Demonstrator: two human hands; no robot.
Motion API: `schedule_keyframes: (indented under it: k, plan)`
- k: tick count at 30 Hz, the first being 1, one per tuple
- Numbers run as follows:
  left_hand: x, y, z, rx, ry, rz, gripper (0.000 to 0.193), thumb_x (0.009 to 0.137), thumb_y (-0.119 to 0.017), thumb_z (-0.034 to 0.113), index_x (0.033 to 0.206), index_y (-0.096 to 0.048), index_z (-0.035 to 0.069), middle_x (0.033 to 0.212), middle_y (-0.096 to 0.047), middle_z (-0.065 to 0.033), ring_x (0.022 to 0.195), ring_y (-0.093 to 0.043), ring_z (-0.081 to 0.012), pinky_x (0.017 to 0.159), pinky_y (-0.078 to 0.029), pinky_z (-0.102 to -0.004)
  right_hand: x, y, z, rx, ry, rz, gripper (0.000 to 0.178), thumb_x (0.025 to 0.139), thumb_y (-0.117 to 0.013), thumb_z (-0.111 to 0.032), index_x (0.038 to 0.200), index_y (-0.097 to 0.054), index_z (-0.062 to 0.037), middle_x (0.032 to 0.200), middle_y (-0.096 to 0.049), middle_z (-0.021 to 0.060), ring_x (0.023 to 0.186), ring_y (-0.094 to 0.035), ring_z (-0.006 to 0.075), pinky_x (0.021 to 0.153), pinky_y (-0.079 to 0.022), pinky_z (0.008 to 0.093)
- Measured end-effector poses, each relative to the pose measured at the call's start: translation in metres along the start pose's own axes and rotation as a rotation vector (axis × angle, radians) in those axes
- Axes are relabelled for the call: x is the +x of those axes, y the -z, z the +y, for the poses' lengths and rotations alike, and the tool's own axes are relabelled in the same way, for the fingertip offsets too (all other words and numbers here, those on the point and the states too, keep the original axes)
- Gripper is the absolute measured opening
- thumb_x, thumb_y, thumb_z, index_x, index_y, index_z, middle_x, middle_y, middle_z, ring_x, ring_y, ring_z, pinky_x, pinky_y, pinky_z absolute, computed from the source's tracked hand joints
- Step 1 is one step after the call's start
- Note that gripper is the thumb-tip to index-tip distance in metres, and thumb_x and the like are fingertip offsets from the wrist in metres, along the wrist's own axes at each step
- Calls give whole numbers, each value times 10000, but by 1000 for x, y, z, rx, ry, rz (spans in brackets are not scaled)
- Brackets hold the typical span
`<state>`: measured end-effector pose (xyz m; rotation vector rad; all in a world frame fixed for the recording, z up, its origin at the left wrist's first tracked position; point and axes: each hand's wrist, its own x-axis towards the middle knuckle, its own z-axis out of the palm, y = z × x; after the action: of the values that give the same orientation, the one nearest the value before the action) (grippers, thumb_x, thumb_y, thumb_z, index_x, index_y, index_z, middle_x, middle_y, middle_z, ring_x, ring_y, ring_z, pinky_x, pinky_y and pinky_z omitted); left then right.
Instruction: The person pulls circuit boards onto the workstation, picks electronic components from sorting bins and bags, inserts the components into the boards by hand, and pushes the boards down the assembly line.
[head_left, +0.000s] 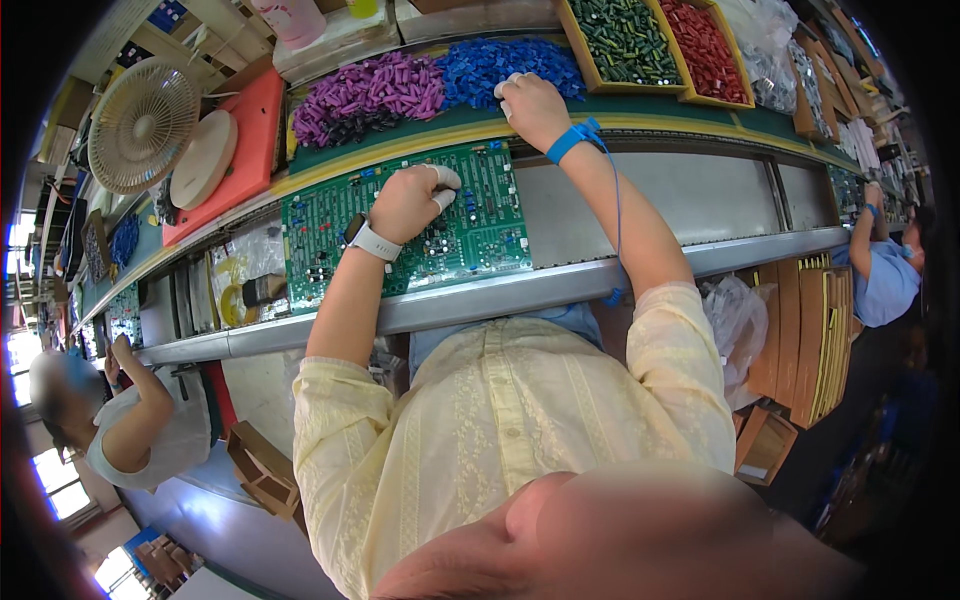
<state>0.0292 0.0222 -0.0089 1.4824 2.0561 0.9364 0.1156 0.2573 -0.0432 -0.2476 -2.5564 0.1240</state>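
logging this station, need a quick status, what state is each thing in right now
left hand: fist-like, fingertips pressed on the green circuit board
right hand: reaching into the blue parts pile
green circuit board: flat on the conveyor, partly populated
purple parts pile: heaped, untouched
desk fan: tilted; running or not, cannot tell

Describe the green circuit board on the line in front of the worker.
The green circuit board is a wide rectangle lying flat between the metal rails, densely set with small dark and blue components. The left hand, with white-capped fingertips, rests on its middle. Another green board lies farther along to its left.
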Motion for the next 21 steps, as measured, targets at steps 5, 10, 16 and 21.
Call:
schedule_keyframes:
  k: [5,10,16,21]
  plan:
    - [1,-5,-4,282,-253,-4,130,701,-658,73,830,-665,79,805,-639,-78,793,-566,-277,740,-453,-373,1,13,-10,74,-16,50,89,722,-606,-127,786,-582,-69,780,-601,111,765,-581,285,670,-473,398]
    - [3,-9,-9,302,-293,-1,122,701,-648,67,821,-663,81,796,-633,-79,799,-561,-273,754,-447,-374,1,30,-37,316,-186,-85,113,735,-607,-142,786,-565,-51,757,-610,127,721,-594,303,641,-472,410]
    - [6,-11,-7,302,-284,3,109,705,-615,75,804,-662,74,787,-634,-109,815,-562,-292,755,-459,-381,-2,35,-46,373,-148,-163,136,765,-620,-157,853,-615,-54,778,-623,110,717,-606,282,632,-479,377]
    - [6,-13,-8,255,-288,17,104,701,-615,68,800,-650,67,768,-626,-114,800,-561,-296,751,-457,-383,-4,37,-48,396,-111,-213,133,781,-601,-148,883,-626,-67,813,-613,108,751,-594,283,662,-474,373]
